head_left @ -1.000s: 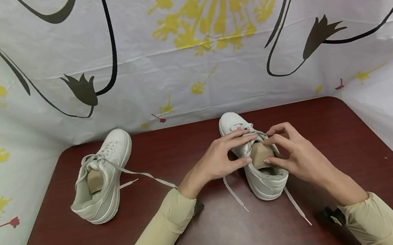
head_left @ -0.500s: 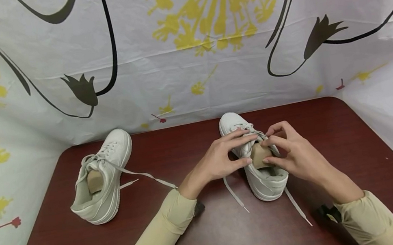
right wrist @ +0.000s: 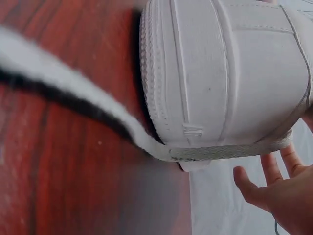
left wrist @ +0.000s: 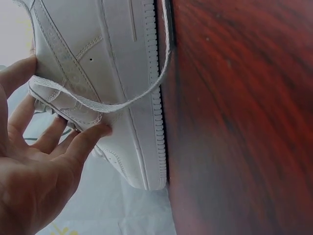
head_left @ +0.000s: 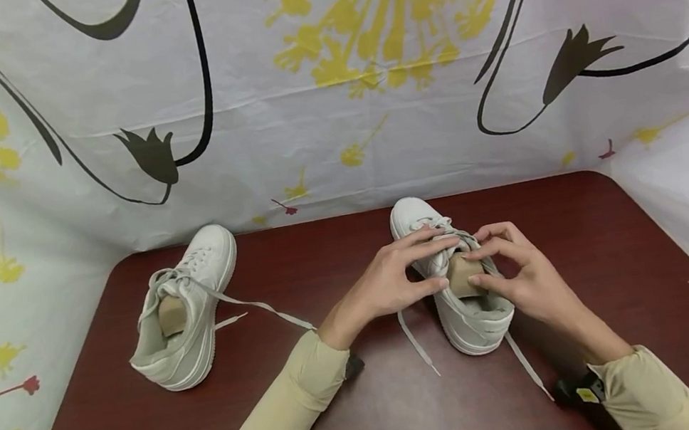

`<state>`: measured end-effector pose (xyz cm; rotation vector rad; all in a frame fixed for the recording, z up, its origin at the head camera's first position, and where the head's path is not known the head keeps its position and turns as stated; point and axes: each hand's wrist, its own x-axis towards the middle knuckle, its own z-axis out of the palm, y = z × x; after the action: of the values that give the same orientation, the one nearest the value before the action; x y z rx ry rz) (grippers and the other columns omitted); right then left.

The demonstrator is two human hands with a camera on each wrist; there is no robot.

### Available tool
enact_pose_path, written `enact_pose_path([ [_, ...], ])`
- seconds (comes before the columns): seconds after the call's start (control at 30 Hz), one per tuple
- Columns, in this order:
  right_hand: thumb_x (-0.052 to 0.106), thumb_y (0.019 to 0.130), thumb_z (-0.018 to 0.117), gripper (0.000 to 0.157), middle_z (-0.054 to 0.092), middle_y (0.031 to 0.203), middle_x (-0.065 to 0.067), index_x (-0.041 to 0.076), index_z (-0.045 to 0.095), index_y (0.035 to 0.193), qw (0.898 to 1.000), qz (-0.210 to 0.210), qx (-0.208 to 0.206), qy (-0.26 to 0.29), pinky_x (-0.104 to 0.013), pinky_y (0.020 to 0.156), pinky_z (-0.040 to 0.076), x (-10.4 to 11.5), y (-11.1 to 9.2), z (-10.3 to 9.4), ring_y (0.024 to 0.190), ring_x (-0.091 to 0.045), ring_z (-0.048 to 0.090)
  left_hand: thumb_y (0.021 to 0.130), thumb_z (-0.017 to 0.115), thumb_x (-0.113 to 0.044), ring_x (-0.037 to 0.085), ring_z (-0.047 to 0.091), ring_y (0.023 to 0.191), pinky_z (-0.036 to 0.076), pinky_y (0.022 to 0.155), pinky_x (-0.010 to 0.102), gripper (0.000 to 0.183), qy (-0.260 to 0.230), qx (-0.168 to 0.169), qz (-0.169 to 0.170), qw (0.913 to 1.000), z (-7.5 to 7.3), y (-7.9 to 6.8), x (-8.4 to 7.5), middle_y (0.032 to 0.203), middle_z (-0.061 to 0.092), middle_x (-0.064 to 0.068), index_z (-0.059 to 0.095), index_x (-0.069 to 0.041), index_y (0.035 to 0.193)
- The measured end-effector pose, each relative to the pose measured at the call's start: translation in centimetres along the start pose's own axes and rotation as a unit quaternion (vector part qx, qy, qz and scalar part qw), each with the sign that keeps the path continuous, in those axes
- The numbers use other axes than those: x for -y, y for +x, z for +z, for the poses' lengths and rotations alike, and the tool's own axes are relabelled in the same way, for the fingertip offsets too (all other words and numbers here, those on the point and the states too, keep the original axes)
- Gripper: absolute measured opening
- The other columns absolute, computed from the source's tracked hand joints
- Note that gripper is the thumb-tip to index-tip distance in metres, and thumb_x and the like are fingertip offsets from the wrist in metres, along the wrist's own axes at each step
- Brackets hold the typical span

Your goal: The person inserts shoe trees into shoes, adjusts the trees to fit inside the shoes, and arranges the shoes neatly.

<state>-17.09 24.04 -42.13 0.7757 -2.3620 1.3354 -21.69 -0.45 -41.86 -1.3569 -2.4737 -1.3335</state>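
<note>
In the head view a white sneaker (head_left: 408,216) stands right of the middle, toe away from me, its laces loose. My left hand (head_left: 388,283) grips it at the left edge of the opening, fingers over the lace area and thumb (left wrist: 93,137) against the side. A light-brown insert (head_left: 465,273), like folded cardboard, sits in the opening. My right hand (head_left: 529,275) pinches the insert by its right side between thumb and forefinger. In the right wrist view the sneaker's heel (right wrist: 205,73) covers part of that hand.
A matching white sneaker (head_left: 213,249) stands at the left with a similar brown insert (head_left: 172,315) inside. One of its laces (head_left: 266,309) trails to my left wrist. The dark red table (head_left: 381,411) meets a patterned cloth (head_left: 320,125) at the back.
The head view has shifted slightly, so everything sits a little further right. My right wrist has edged left and nearer me. Both hands keep their places on the sneaker and the insert.
</note>
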Motion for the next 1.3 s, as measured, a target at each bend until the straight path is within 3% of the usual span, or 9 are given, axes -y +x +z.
enact_pose_path([
  [0.2, -0.02, 0.059, 0.085, 0.045, 0.053, 0.113, -0.015, 0.007, 0.075, 0.094, 0.999, 0.002, -0.005, -0.039, -0.014, 0.096, 0.034, -0.1, 0.3, 0.0, 0.109, -0.018, 0.048, 0.088, 0.077, -0.018, 0.023, 0.038, 0.143, 0.029, 0.115, 0.027, 0.053, -0.006, -0.008, 0.013, 0.9999, 0.0, 0.1, -0.1, 0.146, 0.051, 0.008, 0.061, -0.019, 0.138],
  [0.6, -0.011, 0.06, 0.089, 0.041, 0.056, 0.111, -0.01, 0.014, 0.078, 0.091, 0.996, -0.027, -0.01, -0.081, -0.014, 0.083, 0.037, 0.3, 0.4, 0.0, 0.103, -0.017, 0.051, 0.09, 0.075, -0.025, 0.02, 0.037, 0.143, 0.033, 0.113, 0.03, 0.055, 0.007, -0.001, -0.001, 1.0, 0.0, -0.1, -0.1, 0.148, 0.049, 0.006, 0.058, -0.021, 0.142],
  [0.83, -0.011, 0.059, 0.089, 0.041, 0.056, 0.108, -0.007, 0.015, 0.079, 0.09, 0.994, -0.053, 0.001, -0.093, -0.021, 0.074, 0.042, 0.4, 1.0, -0.3, 0.098, -0.012, 0.053, 0.088, 0.077, -0.026, 0.021, 0.038, 0.142, 0.032, 0.114, 0.029, 0.064, 0.017, -0.01, -0.003, 0.9998, 0.0, -0.1, -0.1, 0.148, 0.049, 0.004, 0.051, -0.021, 0.147],
  [1.0, -0.011, 0.059, 0.09, 0.04, 0.057, 0.104, -0.007, 0.014, 0.08, 0.089, 0.991, -0.074, -0.002, -0.111, -0.015, 0.077, 0.041, 0.6, 1.7, -0.3, 0.094, -0.015, 0.055, 0.088, 0.078, -0.027, 0.021, 0.038, 0.142, 0.031, 0.114, 0.028, 0.064, 0.013, -0.017, -0.003, 0.9998, -0.1, -0.1, 0.0, 0.148, 0.049, 0.004, 0.052, -0.022, 0.146],
  [1.3, -0.011, 0.06, 0.089, 0.036, 0.059, 0.106, -0.008, 0.013, 0.08, 0.087, 0.987, -0.06, -0.029, -0.147, -0.014, 0.068, 0.039, 0.7, 0.8, 0.1, 0.085, -0.011, 0.052, 0.089, 0.076, -0.03, 0.018, 0.039, 0.141, 0.034, 0.112, 0.029, 0.058, 0.012, -0.025, -0.004, 0.9996, 0.4, -0.3, 0.1, 0.151, 0.045, 0.006, 0.057, -0.019, 0.142],
])
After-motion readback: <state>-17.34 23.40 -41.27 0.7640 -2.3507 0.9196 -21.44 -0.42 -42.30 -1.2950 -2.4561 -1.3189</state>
